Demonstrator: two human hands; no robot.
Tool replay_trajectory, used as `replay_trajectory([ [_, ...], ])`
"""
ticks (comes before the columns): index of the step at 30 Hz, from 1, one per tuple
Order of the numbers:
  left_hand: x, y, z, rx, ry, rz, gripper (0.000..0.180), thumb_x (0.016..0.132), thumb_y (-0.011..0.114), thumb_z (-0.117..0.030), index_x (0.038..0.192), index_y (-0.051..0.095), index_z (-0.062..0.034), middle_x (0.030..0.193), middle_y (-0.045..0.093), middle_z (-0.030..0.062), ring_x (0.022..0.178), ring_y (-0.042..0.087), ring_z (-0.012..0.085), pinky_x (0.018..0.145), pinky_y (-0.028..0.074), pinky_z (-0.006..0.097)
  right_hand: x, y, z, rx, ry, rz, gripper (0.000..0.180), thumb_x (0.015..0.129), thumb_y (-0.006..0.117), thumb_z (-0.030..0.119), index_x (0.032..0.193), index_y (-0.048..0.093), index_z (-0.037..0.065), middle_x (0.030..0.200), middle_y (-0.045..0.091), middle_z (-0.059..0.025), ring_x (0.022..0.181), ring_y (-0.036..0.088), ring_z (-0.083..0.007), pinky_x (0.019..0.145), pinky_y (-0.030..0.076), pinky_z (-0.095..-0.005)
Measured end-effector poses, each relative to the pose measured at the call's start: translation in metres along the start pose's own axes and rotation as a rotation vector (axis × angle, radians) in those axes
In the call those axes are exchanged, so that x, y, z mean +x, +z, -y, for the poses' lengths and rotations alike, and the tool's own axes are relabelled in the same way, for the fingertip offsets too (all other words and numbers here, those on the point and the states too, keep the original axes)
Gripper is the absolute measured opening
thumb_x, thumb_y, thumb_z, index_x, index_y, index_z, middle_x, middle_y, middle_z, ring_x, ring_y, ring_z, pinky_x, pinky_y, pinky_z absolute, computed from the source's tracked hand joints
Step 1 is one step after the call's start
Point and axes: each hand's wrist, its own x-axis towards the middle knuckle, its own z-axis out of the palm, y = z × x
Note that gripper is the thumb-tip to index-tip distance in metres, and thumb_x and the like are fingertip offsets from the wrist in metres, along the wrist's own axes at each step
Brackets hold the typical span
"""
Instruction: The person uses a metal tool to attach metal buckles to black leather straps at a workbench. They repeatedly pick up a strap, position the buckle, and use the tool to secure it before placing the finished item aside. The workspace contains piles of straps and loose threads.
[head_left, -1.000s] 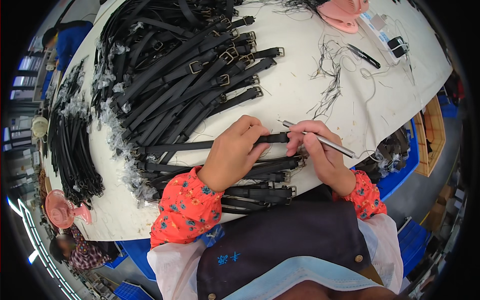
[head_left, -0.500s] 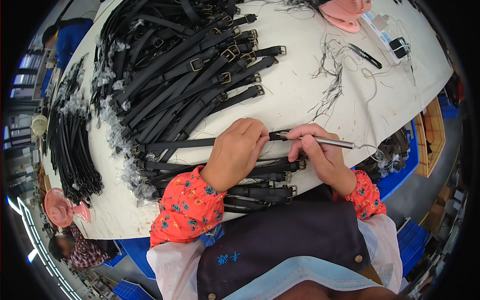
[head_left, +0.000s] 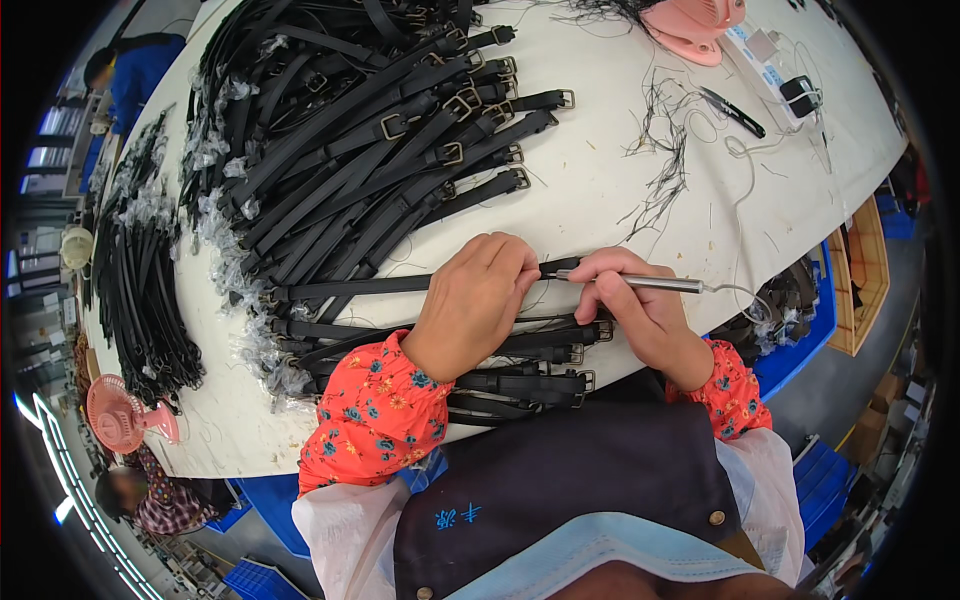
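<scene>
A black buckle belt (head_left: 360, 288) lies across the table in front of me, with its right part pinched by my left hand (head_left: 472, 302), whose fingers are closed. My right hand (head_left: 640, 312) grips a silver pen-shaped tool (head_left: 662, 284) with a thin cord at its back end. The tool's tip is at the belt's end, just right of my left fingertips; the exact contact is too small to make out. Below my hands lie several more black belts (head_left: 520, 383) with brass-coloured buckles, partly hidden by my left forearm.
A large heap of black belts (head_left: 350, 170) fills the table's far left, another bundle (head_left: 150, 290) beyond. Far right are loose black threads (head_left: 665, 150), a black pen-like cutter (head_left: 733, 112), a white power strip (head_left: 765, 75) and a pink fan (head_left: 690, 28). A blue crate (head_left: 825, 310) stands beside the table.
The pen-shaped tool has shifted slightly left and lies a little more level, its tip still at the belt. My left hand has stayed almost in place on the belt.
</scene>
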Motion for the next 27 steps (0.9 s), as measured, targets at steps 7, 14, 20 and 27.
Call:
replay_trajectory([
  [7,0.0003,0.0001,-0.0003,-0.005,-0.018,0.003,0.013,0.087,0.07,0.0,0.096,0.061,-0.0017,0.089,0.063,0.013,0.083,0.061,0.0342,0.072,0.05,0.041,0.0014,0.0007,0.0025,0.01,0.024,0.003,0.026,0.11,0.049,0.02,0.117,0.064,0.0,0.081,0.066,-0.0048,0.073,0.064,-0.0091,0.069,0.052,-0.0256],
  [14,0.0001,0.0,-0.0005,-0.002,-0.028,-0.001,0.013,0.087,0.07,0.0,0.096,0.061,-0.0018,0.09,0.063,0.0132,0.083,0.062,0.0341,0.072,0.05,0.041,0.0019,0.0003,0.003,-0.003,0.016,0.016,0.026,0.11,0.049,0.02,0.117,0.064,0.0,0.081,0.066,-0.0049,0.073,0.064,-0.0092,0.069,0.052,-0.0255],
  [20,0.0008,0.0007,-0.0011,-0.035,-0.097,-0.017,0.01,0.089,0.069,0.0,0.096,0.062,-0.001,0.085,0.063,0.0144,0.078,0.062,0.0333,0.07,0.05,0.04,0.0003,-0.0001,0.002,-0.012,0.021,-0.003,0.027,0.11,0.049,0.021,0.118,0.064,0.0,0.08,0.067,-0.0044,0.074,0.063,-0.0086,0.069,0.052,-0.0251],
  [27,0.0009,0.0016,0.0001,-0.06,-0.109,-0.028,0.009,0.09,0.069,0.0,0.096,0.062,-0.0001,0.085,0.064,0.0149,0.075,0.063,0.0316,0.068,0.051,0.039,0.0012,0.0019,0.0015,-0.009,0.04,-0.016,0.027,0.11,0.049,0.021,0.12,0.063,0.001,0.081,0.067,-0.0041,0.074,0.063,-0.0087,0.07,0.052,-0.0248],
])
